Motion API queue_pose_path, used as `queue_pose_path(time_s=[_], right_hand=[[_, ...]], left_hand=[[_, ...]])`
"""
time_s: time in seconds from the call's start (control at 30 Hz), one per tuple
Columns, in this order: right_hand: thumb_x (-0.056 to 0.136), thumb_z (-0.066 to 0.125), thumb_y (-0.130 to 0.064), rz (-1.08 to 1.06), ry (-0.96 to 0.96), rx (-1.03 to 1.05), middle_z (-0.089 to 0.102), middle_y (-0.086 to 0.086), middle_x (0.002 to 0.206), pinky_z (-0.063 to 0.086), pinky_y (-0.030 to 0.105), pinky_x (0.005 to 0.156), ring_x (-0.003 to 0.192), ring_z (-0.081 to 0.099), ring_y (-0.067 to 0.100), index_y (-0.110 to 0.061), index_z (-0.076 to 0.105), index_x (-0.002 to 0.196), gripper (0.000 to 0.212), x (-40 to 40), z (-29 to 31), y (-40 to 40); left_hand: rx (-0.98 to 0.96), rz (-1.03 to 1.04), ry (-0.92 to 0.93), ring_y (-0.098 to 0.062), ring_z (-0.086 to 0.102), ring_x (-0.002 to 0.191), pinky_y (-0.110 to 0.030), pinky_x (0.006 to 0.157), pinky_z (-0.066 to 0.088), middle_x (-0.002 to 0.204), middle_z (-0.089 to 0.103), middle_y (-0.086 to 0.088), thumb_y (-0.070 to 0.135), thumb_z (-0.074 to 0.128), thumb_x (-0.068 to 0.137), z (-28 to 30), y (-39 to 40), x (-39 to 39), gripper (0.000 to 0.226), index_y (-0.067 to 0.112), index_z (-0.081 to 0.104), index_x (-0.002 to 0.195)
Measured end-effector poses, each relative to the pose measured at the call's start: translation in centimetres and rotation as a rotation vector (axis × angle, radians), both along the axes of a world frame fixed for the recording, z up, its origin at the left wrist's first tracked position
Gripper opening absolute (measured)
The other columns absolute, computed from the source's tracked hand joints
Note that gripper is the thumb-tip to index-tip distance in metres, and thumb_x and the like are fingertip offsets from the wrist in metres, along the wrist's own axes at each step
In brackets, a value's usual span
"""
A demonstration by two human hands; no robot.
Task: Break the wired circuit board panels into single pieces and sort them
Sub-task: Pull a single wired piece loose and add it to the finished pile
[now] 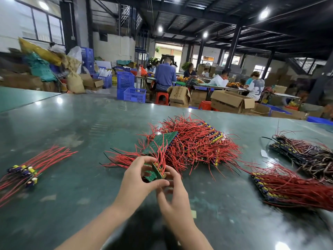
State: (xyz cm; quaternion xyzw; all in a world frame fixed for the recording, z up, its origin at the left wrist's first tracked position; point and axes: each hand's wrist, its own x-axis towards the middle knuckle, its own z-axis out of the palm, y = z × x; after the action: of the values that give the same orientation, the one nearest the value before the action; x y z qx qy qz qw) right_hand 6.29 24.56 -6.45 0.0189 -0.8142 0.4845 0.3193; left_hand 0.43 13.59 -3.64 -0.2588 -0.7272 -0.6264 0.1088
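Circuit board panel (154,172), thin, stiff, light, trailing springy red wires, pinched at its edges by left hand (137,179) and right hand (173,192) above the bench (75,127); likely snaps cleanly.

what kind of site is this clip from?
Likely a factory assembly hall: piles of red-wired circuit boards on a long green worktable, seated workers at benches behind, blue crates and cartons.

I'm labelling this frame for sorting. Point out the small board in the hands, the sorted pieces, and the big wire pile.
small board (154,173), head view, its green face
sorted pieces (27,173), head view, capacitor ends
wire pile (194,141), head view, red wires mid-heap
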Motion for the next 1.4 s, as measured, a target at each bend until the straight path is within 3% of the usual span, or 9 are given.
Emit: queue_pose_path(time_s=[0.1,0.27,0.33,0.43,0.6,0.67,0.8,0.97,1.4], right_hand=[[0.085,0.062,-0.016,0.007,0.001,0.014,0.062,-0.024,0.105,0.044,0.008,0.077,0.088,0.06,-0.002,-0.042,0.048,0.114,0.042,-0.1,-0.2,0.1],[0.092,0.057,-0.011,0.014,-0.073,-0.085,0.064,-0.009,0.095,0.049,0.025,0.07,0.081,0.059,0.005,-0.037,0.057,0.102,0.028,-0.4,-0.4,0.2],[0.09,0.057,-0.007,0.038,-0.103,-0.161,0.065,-0.008,0.093,0.051,0.032,0.068,0.078,0.06,0.006,-0.032,0.061,0.101,0.027,-0.4,-0.3,0.1],[0.089,0.059,-0.003,0.047,-0.113,-0.257,0.068,-0.004,0.095,0.051,0.027,0.072,0.079,0.063,0.003,-0.026,0.062,0.102,0.026,-0.3,-0.2,0.3],[0.082,0.059,-0.017,0.064,-0.09,-0.264,0.068,-0.001,0.09,0.05,0.025,0.072,0.075,0.062,0.006,-0.023,0.067,0.095,0.016,-0.3,0.0,0.4],[0.085,0.061,-0.011,0.059,-0.072,-0.231,0.068,0.0,0.09,0.051,0.027,0.073,0.078,0.063,0.01,-0.025,0.067,0.093,0.017,-0.4,-0.1,0.4],[0.088,0.061,-0.001,0.028,-0.085,-0.205,0.066,-0.001,0.088,0.051,0.027,0.073,0.076,0.063,0.012,-0.026,0.067,0.091,0.027,-0.5,-0.2,0.6],[0.088,0.06,0.001,0.051,-0.106,-0.122,0.062,-0.008,0.081,0.042,0.016,0.067,0.07,0.058,0.002,-0.016,0.071,0.096,0.021,-0.4,-0.1,0.5],[0.086,0.064,-0.001,0.015,-0.074,-0.085,0.058,-0.005,0.074,0.039,0.015,0.059,0.064,0.053,0.002,-0.01,0.073,0.088,0.013,-0.3,-0.2,0.2]], left_hand=[[0.077,-0.048,-0.119,-0.015,0.068,0.084,-0.025,0.08,0.053,0.093,0.071,-0.005,0.035,0.085,0.046,-0.5,-0.3,0.3,0.058,0.021,0.061,0.098],[0.345,-0.151,-0.332,-0.013,0.068,0.078,-0.021,0.07,0.055,0.083,0.072,-0.003,0.012,0.078,0.058,-2.3,-1.6,0.0,0.034,0.007,0.065,0.089],[0.347,-0.133,-0.358,-0.014,0.066,0.078,-0.025,0.072,0.056,0.08,0.071,-0.005,-0.002,0.075,0.066,-2.7,-1.8,-0.2,0.022,0.007,0.066,0.084],[0.306,-0.108,-0.334,-0.014,0.064,0.078,-0.029,0.077,0.055,0.078,0.07,-0.005,-0.013,0.069,0.074,-2.7,-1.6,-0.1,0.021,0.006,0.064,0.083],[0.3,-0.081,-0.292,-0.009,0.064,0.075,-0.017,0.073,0.052,0.076,0.068,0.002,-0.013,0.069,0.074,-2.5,-1.5,-0.1,0.024,0.008,0.061,0.082],[0.29,-0.071,-0.287,-0.007,0.065,0.074,-0.014,0.072,0.051,0.076,0.069,0.004,-0.013,0.07,0.074,-2.5,-1.6,0.0,0.025,0.008,0.061,0.082],[0.276,-0.076,-0.289,-0.006,0.065,0.074,-0.014,0.071,0.051,0.077,0.07,0.002,-0.009,0.074,0.072,-2.6,-1.7,0.1,0.025,0.008,0.06,0.085],[0.215,-0.056,-0.236,-0.01,0.066,0.077,-0.02,0.073,0.051,0.084,0.07,0.001,-0.005,0.079,0.069,-2.7,-1.7,0.5,0.032,0.014,0.06,0.087],[0.256,-0.051,-0.248,-0.01,0.066,0.079,-0.017,0.074,0.05,0.083,0.071,-0.005,-0.008,0.076,0.07,-3.0,-1.3,0.8,0.022,0.008,0.065,0.079]])
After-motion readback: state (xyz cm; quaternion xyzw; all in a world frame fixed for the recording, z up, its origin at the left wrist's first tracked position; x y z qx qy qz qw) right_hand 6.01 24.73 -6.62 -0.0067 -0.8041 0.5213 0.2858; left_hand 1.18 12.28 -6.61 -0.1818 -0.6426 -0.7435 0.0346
